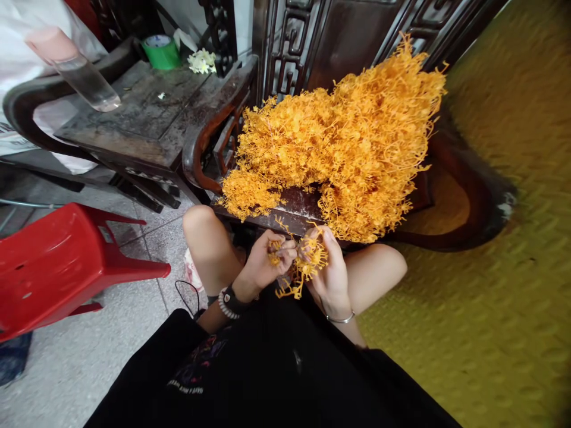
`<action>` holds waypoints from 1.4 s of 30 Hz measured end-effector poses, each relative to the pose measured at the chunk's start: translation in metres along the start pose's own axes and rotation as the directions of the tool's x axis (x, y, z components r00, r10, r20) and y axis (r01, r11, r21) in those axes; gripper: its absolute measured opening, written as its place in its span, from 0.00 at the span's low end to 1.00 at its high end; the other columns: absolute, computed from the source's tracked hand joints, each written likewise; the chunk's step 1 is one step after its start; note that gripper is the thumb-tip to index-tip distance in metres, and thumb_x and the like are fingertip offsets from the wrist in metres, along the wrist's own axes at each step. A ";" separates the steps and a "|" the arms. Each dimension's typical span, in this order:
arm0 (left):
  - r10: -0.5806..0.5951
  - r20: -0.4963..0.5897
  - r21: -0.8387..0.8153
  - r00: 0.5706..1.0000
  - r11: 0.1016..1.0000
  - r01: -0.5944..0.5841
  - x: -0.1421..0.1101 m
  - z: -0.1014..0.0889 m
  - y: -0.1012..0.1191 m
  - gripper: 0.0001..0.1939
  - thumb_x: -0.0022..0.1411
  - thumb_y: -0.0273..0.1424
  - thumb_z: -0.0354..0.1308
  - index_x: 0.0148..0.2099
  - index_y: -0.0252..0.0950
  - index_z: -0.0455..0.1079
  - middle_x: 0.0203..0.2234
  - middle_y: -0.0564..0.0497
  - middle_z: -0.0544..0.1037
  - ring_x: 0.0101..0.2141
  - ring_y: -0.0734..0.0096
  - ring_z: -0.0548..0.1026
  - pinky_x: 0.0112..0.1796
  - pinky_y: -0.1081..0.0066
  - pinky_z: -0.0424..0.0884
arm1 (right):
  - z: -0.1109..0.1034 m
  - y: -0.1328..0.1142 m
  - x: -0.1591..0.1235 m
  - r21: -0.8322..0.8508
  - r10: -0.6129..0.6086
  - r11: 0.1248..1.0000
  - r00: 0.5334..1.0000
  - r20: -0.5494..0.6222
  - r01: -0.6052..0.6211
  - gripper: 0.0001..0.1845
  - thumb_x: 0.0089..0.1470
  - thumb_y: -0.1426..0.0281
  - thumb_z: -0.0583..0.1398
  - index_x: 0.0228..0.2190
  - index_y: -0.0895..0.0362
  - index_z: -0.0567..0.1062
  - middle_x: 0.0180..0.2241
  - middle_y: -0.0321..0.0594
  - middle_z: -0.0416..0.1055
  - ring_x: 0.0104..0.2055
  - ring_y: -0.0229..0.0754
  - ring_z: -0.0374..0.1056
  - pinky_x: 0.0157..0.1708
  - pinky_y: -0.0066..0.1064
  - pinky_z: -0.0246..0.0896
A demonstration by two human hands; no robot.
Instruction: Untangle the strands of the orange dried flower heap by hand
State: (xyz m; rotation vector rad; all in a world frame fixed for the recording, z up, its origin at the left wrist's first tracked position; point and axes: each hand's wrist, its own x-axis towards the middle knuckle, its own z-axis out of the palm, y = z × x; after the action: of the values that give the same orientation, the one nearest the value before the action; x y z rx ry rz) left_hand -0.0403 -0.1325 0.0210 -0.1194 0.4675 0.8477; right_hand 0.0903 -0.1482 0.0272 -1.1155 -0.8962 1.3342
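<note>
Low over my lap, my left hand (263,264) is closed, its fingers pinching thin orange stems. My right hand (333,273) wraps round a small bunch of orange flower sprigs (312,254), thumb uppermost. Loose sprig ends dangle between the two hands, which are close together; the exact grip of some fingertips is hidden. Just beyond them, a large heap of orange flower sprigs (339,142) covers most of a dark carved wooden chair (297,202). A smaller clump (250,193) lies at the heap's near left.
To the left stands a dark wooden side table (129,125) with green tape (161,52), pale flowers (202,61) and a pink-capped clear bottle (84,77). A red plastic stool (57,261) is on the tiled floor. A yellow textured surface (482,309) fills the right side.
</note>
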 end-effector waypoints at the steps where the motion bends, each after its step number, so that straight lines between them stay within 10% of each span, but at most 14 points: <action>1: 0.008 -0.018 -0.028 1.000 1.000 -0.009 0.001 0.000 -0.001 0.12 0.51 0.22 0.50 0.20 0.34 0.51 0.20 0.54 0.60 0.21 0.85 0.64 0.26 0.84 0.69 | 0.000 0.000 0.001 0.008 0.004 1.000 1.000 -0.007 -0.004 0.10 0.57 0.59 0.52 0.28 0.50 0.63 0.28 0.38 0.57 0.28 0.42 0.57 0.28 0.35 0.59; 8: -0.025 0.005 0.056 1.000 0.998 0.024 0.004 -0.002 -0.005 0.08 0.46 0.16 0.51 0.27 0.33 0.60 0.25 0.54 0.64 0.24 0.85 0.66 0.26 0.86 0.67 | -0.003 0.001 0.003 -0.056 0.045 0.997 0.999 -0.019 -0.046 0.12 0.55 0.56 0.53 0.28 0.50 0.63 0.29 0.41 0.58 0.30 0.45 0.57 0.27 0.38 0.61; 13: 0.141 0.129 0.238 0.982 0.956 -0.169 0.000 -0.002 -0.010 0.07 0.55 0.23 0.58 0.36 0.33 0.63 0.29 0.55 0.65 0.21 0.88 0.61 0.20 0.86 0.58 | -0.001 0.001 0.001 -0.037 0.029 0.999 0.997 -0.070 -0.032 0.11 0.55 0.58 0.55 0.28 0.51 0.65 0.29 0.39 0.59 0.30 0.42 0.57 0.30 0.35 0.61; 19: 0.292 0.163 0.619 0.943 0.714 -0.328 0.003 -0.010 -0.017 0.15 0.59 0.43 0.56 0.33 0.35 0.60 0.17 0.62 0.53 0.16 0.86 0.49 0.16 0.82 0.44 | 0.004 0.005 -0.003 -0.022 0.078 0.997 0.997 0.007 -0.078 0.11 0.55 0.58 0.56 0.29 0.52 0.65 0.27 0.34 0.61 0.27 0.38 0.60 0.29 0.31 0.61; 26: 0.348 0.258 0.805 0.901 0.438 -0.400 0.004 -0.015 -0.014 0.13 0.56 0.40 0.59 0.34 0.36 0.65 0.20 0.59 0.62 0.20 0.82 0.56 0.22 0.77 0.52 | 0.000 0.008 -0.003 -0.142 0.052 0.989 0.993 0.107 -0.036 0.11 0.56 0.57 0.56 0.34 0.51 0.68 0.26 0.34 0.65 0.25 0.38 0.61 0.23 0.29 0.57; 42: 0.242 0.282 0.769 0.928 0.522 -0.370 -0.006 -0.027 -0.003 0.21 0.54 0.47 0.58 0.26 0.32 0.65 0.16 0.58 0.59 0.18 0.82 0.54 0.21 0.76 0.50 | -0.006 -0.004 -0.012 -0.201 0.217 0.968 0.896 0.388 -0.148 0.18 0.57 0.60 0.57 0.21 0.57 0.64 0.17 0.29 0.56 0.17 0.30 0.50 0.17 0.24 0.47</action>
State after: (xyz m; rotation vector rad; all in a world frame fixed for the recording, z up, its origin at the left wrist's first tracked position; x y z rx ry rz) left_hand -0.0506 -0.1462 -0.0008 0.9240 0.7225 0.9020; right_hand 0.0964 -0.1606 0.0310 -1.0863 -1.2505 1.7140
